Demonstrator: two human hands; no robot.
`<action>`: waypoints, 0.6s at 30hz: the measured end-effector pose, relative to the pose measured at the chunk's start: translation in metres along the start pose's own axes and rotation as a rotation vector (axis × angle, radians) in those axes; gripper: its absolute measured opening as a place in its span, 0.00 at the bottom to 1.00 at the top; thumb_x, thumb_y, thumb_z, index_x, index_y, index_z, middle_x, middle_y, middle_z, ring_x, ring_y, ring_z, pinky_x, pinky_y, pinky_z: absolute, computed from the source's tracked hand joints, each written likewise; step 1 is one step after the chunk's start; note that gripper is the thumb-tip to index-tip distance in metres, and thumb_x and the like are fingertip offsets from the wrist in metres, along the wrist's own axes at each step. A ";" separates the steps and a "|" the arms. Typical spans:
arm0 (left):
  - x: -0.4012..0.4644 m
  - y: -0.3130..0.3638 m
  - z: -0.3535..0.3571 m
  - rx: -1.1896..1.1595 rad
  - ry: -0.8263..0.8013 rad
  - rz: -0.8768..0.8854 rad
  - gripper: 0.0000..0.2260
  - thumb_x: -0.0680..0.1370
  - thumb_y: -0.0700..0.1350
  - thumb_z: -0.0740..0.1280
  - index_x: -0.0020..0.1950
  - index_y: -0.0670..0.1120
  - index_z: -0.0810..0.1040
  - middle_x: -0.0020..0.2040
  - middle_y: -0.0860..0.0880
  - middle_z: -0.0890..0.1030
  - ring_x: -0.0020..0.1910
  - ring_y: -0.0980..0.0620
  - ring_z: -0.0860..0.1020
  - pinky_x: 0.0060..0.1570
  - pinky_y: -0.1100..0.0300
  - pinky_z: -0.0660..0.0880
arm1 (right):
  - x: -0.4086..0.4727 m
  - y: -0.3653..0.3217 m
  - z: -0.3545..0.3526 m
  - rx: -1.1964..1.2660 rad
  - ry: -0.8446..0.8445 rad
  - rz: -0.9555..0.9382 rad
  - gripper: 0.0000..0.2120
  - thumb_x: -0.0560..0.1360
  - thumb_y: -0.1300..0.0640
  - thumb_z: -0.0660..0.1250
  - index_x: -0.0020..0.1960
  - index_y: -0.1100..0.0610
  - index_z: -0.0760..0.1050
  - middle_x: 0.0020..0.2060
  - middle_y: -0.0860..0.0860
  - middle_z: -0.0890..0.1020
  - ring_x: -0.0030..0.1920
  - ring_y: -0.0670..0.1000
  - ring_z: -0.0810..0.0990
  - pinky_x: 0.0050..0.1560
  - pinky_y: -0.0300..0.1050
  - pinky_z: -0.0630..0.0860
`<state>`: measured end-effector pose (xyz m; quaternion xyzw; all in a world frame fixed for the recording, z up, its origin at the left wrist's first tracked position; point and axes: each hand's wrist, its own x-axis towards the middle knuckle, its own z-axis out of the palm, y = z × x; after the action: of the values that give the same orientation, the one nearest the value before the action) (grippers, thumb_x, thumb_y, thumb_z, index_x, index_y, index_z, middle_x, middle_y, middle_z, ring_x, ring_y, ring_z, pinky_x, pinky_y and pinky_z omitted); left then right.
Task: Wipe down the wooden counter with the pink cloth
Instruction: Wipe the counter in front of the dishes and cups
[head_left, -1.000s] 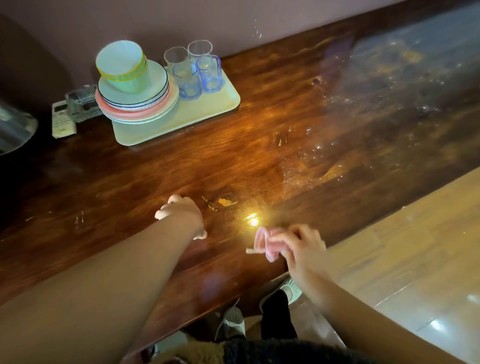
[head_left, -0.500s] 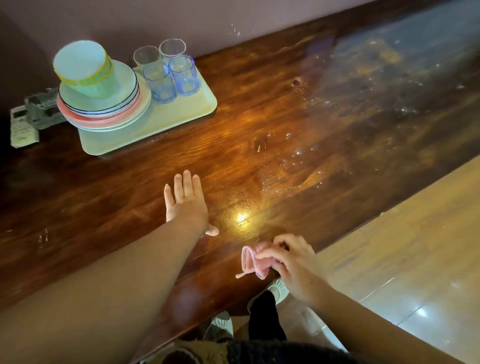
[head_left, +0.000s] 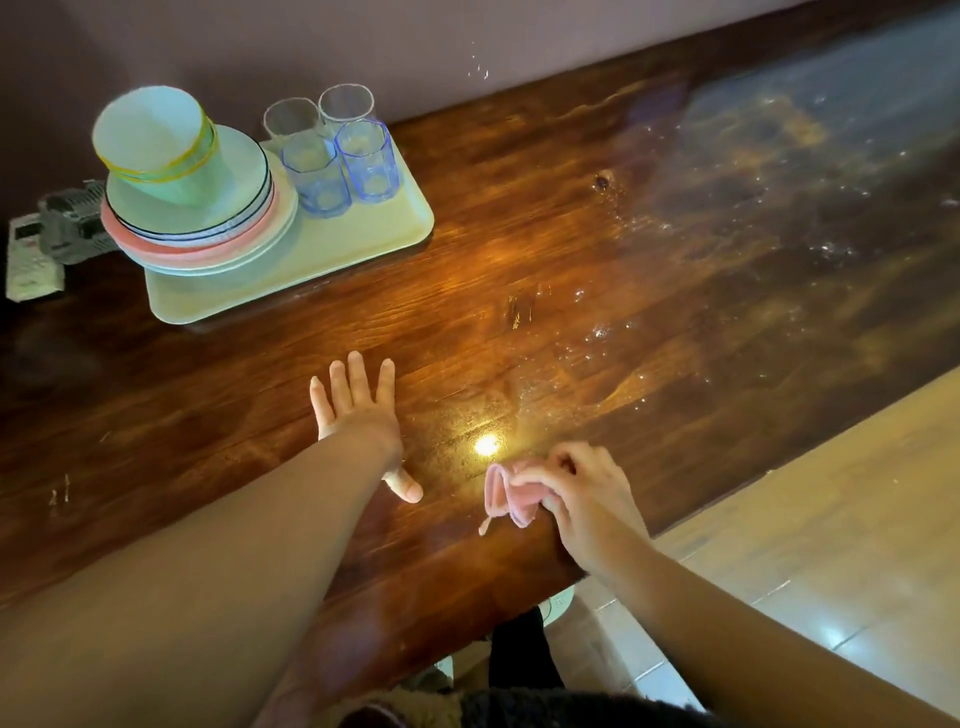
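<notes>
A long dark wooden counter runs along the wall, glossy, with pale specks and smears across its right half. My left hand lies flat on the wood near the middle, fingers straight and spread, thumb out to the side. My right hand grips a small bunched pink cloth close to the counter's front edge, fingers curled round it. A short tag of the cloth hangs down onto the wood.
A pale yellow tray at the back left carries stacked plates, a green bowl and several glasses. A remote and a grey holder lie left of it. Tiled floor lies on the right.
My left hand went from curled to flat and spread on the counter. My right hand with the pink cloth drew back a little toward the front edge. The view shifted.
</notes>
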<state>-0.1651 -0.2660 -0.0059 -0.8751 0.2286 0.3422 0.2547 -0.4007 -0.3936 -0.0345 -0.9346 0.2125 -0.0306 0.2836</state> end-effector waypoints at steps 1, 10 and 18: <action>0.001 0.001 -0.001 0.011 -0.015 0.006 0.74 0.55 0.69 0.79 0.66 0.47 0.17 0.71 0.38 0.21 0.72 0.36 0.25 0.69 0.36 0.30 | 0.017 -0.001 -0.002 -0.015 0.020 0.024 0.21 0.75 0.63 0.71 0.57 0.38 0.79 0.52 0.46 0.74 0.52 0.48 0.69 0.52 0.49 0.71; 0.007 0.004 -0.007 0.002 -0.127 0.010 0.75 0.55 0.66 0.81 0.63 0.45 0.14 0.67 0.38 0.16 0.72 0.37 0.25 0.74 0.38 0.36 | 0.002 0.013 -0.003 -0.037 -0.061 -0.188 0.14 0.75 0.57 0.69 0.52 0.38 0.77 0.53 0.41 0.72 0.55 0.44 0.68 0.54 0.53 0.74; 0.012 0.001 -0.007 -0.016 -0.175 0.017 0.76 0.53 0.67 0.81 0.55 0.46 0.11 0.56 0.39 0.11 0.70 0.36 0.22 0.73 0.38 0.36 | 0.060 -0.008 -0.006 0.050 0.009 -0.041 0.17 0.70 0.65 0.76 0.49 0.44 0.83 0.48 0.47 0.77 0.50 0.54 0.76 0.48 0.51 0.71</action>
<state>-0.1542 -0.2738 -0.0102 -0.8418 0.2099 0.4215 0.2639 -0.3447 -0.4155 -0.0293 -0.9311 0.1939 -0.0459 0.3054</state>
